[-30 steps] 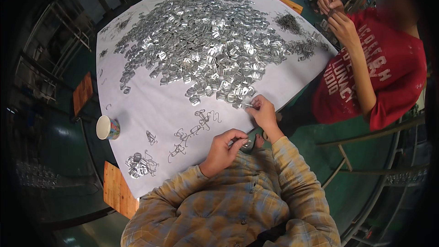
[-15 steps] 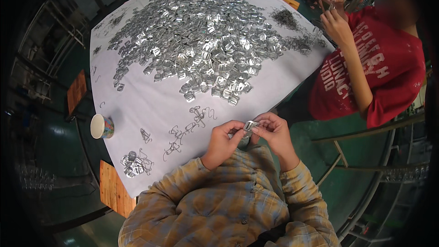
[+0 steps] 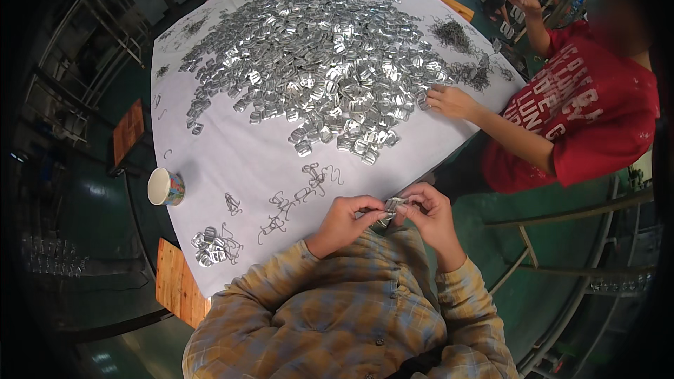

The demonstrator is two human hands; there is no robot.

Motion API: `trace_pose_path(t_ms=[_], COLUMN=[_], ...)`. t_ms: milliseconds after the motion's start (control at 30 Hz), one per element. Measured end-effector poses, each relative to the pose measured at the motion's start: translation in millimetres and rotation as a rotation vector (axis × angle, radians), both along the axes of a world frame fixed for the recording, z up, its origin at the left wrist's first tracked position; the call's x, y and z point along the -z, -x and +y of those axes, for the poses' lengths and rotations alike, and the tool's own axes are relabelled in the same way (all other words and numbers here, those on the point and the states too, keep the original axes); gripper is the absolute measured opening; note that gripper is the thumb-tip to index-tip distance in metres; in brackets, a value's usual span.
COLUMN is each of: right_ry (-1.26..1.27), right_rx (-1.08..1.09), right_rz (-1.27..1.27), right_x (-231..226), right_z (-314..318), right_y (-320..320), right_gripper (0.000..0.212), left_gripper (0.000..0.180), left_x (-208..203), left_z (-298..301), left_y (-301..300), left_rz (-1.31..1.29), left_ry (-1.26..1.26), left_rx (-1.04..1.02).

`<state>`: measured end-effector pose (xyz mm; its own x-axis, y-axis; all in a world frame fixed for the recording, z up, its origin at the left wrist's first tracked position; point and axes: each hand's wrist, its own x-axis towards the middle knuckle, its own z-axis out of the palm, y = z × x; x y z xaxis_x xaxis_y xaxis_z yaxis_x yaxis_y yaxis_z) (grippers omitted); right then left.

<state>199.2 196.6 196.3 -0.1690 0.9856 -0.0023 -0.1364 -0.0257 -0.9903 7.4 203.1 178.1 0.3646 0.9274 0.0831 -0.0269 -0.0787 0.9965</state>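
Close in front of my body, at the table's near edge, both hands meet around a small silver metal buckle (image 3: 395, 203) with slots in it. My left hand (image 3: 344, 223) pinches its left side between thumb and fingertips. From the other side my right hand (image 3: 434, 216) grips it, thumb on top. More shiny metal shows just under the fingers, too small to make out. Left of my hands, bent wire hooks (image 3: 302, 195) lie loosely tangled on the white tablecloth (image 3: 246, 161). A small heap of buckles (image 3: 208, 247) lies beside more hooks near the table's left corner.
A large pile of silver buckles (image 3: 309, 63) covers the table's middle. Dark heaps of hooks (image 3: 451, 34) lie at the far right. A paper cup (image 3: 166, 187) stands at the left edge. At right, a co-worker in a red shirt (image 3: 562, 112) reaches one hand (image 3: 453, 102) to the pile.
The buckle between my hands has tilted and sits lower, with my fingers closer around it. The co-worker's hand has come down from chest height to the pile. The whole view has shifted slightly.
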Motion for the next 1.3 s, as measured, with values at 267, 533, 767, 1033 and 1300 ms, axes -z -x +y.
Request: trace_pose_path(t_ms=[267, 533, 767, 1033, 1300], right_ry=[-0.179, -0.187, -0.213, -0.166, -0.207], right_rx=[0.081, 0.115, 0.163, 0.115, 0.065], right_rz=[-0.199, -0.165, -0.19, -0.114, -0.292], right_x=[-3.8, -7.2, -10.9, -13.9, -32.5], right_z=[-1.2, -2.8, -4.7, -4.3, -7.2], right_y=[-3.7, -4.8, -2.2, 1.2, 8.1], right_gripper=[0.015, 0.015, 0.017, 0.026, 0.03], left_gripper=[0.006, 0.005, 0.005, 0.005, 0.007], left_x=[10.7, 4.3, 10.2, -35.8, -57.6], left_z=[65.1, 80.3, 91.6, 63.5, 34.8], left_y=[52.7, 50.5, 51.2, 27.3, 1.0], left_rz=[0.889, 1.359, 1.294, 0.371, 0.205], left_ry=[-0.948, -1.172, -1.174, -0.271, -0.393], left_rx=[-0.063, 0.431, 0.342, 0.002, -0.033])
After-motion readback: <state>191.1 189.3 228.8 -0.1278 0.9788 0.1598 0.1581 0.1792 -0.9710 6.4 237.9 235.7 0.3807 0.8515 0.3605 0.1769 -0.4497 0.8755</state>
